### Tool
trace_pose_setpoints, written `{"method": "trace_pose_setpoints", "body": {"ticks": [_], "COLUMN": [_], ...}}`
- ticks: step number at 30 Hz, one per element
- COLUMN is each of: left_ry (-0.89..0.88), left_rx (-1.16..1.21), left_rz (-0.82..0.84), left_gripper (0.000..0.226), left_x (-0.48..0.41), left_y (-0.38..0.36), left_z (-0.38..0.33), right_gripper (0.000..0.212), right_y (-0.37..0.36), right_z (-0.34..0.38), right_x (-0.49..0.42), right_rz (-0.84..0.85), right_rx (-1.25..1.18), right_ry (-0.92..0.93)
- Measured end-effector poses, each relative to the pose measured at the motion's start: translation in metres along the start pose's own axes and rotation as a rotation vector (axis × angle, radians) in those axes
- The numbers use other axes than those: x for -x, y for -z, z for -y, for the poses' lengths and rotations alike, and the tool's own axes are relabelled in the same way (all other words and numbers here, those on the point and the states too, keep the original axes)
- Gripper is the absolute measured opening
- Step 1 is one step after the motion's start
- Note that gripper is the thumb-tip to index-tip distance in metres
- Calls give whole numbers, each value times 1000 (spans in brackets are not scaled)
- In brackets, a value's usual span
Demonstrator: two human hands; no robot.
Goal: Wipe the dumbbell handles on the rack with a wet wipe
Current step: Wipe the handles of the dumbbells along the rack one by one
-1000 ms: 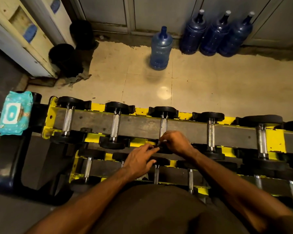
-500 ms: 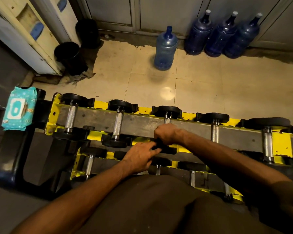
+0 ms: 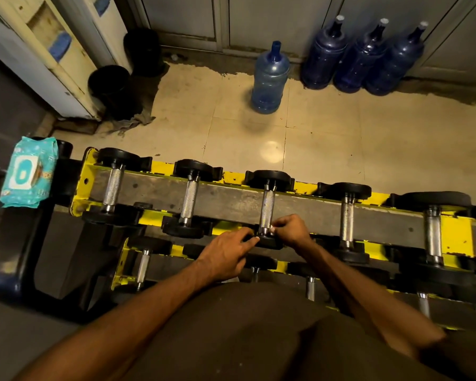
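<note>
Both hands meet at the near end of the third dumbbell (image 3: 270, 178) from the left on the top tier of the yellow rack (image 3: 456, 235). The right hand (image 3: 291, 231) has its fingers curled in, pinching the near end of that dumbbell's knurled handle (image 3: 267, 207) where it joins the near black head. A small pale spot shows at its fingertips; whether this is a wet wipe is too small to tell. The left hand (image 3: 228, 251) reaches in from the left with fairly straight fingers, their tips touching the same near head, holding nothing that can be seen.

The top tier carries five dumbbells lying near-to-far across the grey rail, their steel handles bare. A lower tier (image 3: 121, 259) nearer the person holds more dumbbells, partly hidden by the forearms and dark clothing.

A teal pack of wet wipes (image 3: 28, 171) lies at the far end of a black padded bench (image 3: 8, 257) just left of the rack, well apart from the hands.

On the tiled floor (image 3: 341, 127) beyond the rack stands a light blue water jug (image 3: 270, 78), and three dark blue jugs (image 3: 366, 59) stand together against the far wall to its right. Two black bins (image 3: 110, 86) sit at far left beside a pale cabinet (image 3: 52, 50)
</note>
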State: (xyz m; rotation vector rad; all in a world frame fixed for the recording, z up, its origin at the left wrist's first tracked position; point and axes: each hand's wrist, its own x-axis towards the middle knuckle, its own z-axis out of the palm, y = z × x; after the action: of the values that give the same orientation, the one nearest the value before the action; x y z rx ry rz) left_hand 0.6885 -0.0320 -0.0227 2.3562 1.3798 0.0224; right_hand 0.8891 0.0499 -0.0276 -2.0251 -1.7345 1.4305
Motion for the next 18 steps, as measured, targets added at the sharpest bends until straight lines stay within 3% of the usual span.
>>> {"method": "trace_pose_setpoints", "body": {"ticks": [2, 5, 8, 11, 14, 18], "left_ry": [15, 29, 13, 2, -24, -26], "left_rx": [22, 39, 29, 16, -3, -10], "left_rz": [11, 21, 20, 36, 28, 24], "left_gripper": [56, 56, 56, 57, 59, 58], "left_x": [2, 3, 0, 1, -3, -4], "left_y": [0, 1, 4, 5, 7, 9], "left_z": [-3, -6, -5, -5, -6, -9], "right_gripper": [15, 17, 14, 11, 15, 17], "right_y": [2, 14, 25, 23, 18, 21], "right_z": [7, 5, -5, -3, 4, 11], "right_x": [-3, -5, -3, 5, -3, -20], "right_rz": [87, 235, 206, 164, 29, -269], "right_rx": [-90, -19, -113, -62, 298, 305], "right_ry": [-97, -143, -158, 112, 409, 482]}}
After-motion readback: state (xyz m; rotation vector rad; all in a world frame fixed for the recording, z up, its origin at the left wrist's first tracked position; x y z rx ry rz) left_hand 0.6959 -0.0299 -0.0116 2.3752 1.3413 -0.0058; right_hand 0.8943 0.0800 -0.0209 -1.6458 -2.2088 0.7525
